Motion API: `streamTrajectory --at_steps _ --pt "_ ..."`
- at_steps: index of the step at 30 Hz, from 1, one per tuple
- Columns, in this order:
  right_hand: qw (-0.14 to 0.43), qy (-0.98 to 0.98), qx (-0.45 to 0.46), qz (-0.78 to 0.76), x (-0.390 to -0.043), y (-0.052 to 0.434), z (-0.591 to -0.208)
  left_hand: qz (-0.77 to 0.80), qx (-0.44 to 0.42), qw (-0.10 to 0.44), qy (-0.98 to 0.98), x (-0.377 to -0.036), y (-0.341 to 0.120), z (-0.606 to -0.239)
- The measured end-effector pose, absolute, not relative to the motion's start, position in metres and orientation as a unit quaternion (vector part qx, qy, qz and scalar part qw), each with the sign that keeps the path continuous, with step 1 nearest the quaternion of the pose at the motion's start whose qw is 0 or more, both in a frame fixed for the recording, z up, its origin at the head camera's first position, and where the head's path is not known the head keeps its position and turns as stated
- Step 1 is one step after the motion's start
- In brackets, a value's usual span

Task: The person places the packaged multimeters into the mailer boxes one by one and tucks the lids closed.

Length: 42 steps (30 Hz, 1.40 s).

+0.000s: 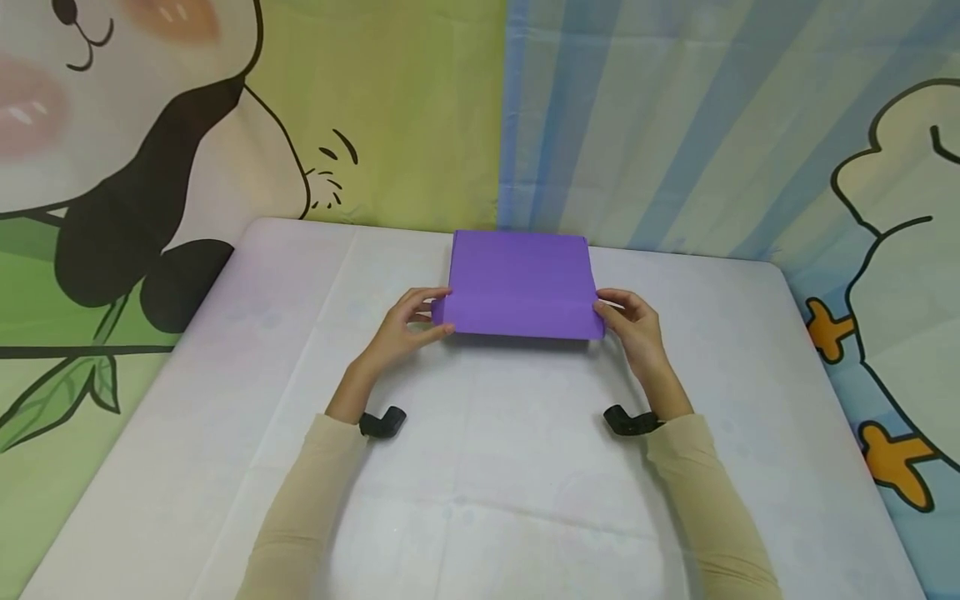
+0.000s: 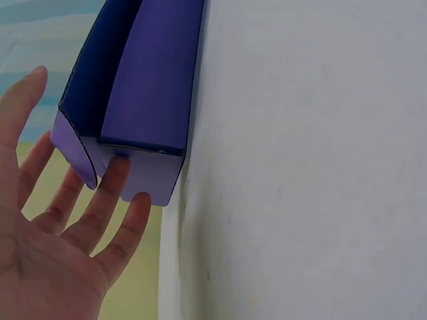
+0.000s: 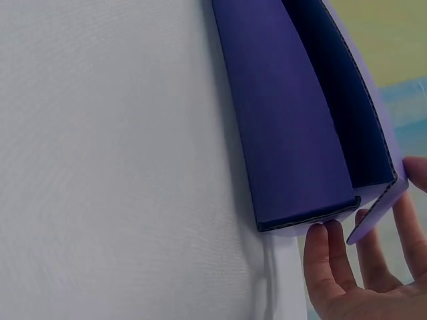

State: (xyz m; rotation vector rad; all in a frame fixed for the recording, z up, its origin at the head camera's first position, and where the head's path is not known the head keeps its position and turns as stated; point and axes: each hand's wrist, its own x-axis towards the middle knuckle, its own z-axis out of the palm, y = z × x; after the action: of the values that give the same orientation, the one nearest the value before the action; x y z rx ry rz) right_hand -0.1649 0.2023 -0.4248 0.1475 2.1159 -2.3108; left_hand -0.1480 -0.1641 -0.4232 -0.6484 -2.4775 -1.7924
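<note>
A purple cardboard box (image 1: 521, 279) sits near the far edge of the table, its lid partly raised. Both wrist views show a dark gap between the lid's front flap and the box's front wall (image 2: 153, 73); small side tabs (image 3: 377, 212) stick out from the lid's ends. My left hand (image 1: 408, 323) is at the box's left end, fingers spread and nearly straight, fingertips against the side wall and thumb off the lid in the left wrist view. My right hand (image 1: 633, 325) holds the right end, thumb on the lid's front corner and fingers along the side.
The table (image 1: 480, 467) has a white, lightly creased cover. Printed cloth with cartoon animals (image 1: 187, 150) hangs behind it and along the sides, close behind the box. Black wrist mounts (image 1: 384, 422) jut inward from both wrists.
</note>
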Motion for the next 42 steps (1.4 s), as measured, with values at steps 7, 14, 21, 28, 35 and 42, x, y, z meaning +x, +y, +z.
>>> streamTrajectory --at_steps 7,14,21,28,35,42 --pt "-0.022 0.671 0.039 -0.74 -0.165 0.203 -0.431 -0.581 -0.198 0.016 -0.789 -0.158 -0.164 -0.448" --pt "-0.023 0.703 0.04 -0.71 -0.161 0.206 -0.436 -0.584 -0.187 0.015 -0.79 -0.156 -0.162 -0.452" --pt "-0.03 0.699 0.031 -0.714 -0.156 0.212 -0.443 -0.591 -0.182 0.014 -0.785 -0.158 -0.159 -0.46" --pt "-0.03 0.701 0.008 -0.713 -0.152 0.216 -0.455 -0.587 -0.17 -0.007 -0.791 -0.155 -0.162 -0.468" --pt "-0.027 0.72 -0.031 -0.693 -0.146 0.217 -0.47 -0.574 -0.187 -0.008 -0.797 -0.135 -0.164 -0.455" --pt "0.008 0.761 -0.11 -0.64 -0.145 0.222 -0.465 -0.549 -0.216 0.039 -0.806 -0.135 -0.16 -0.452"
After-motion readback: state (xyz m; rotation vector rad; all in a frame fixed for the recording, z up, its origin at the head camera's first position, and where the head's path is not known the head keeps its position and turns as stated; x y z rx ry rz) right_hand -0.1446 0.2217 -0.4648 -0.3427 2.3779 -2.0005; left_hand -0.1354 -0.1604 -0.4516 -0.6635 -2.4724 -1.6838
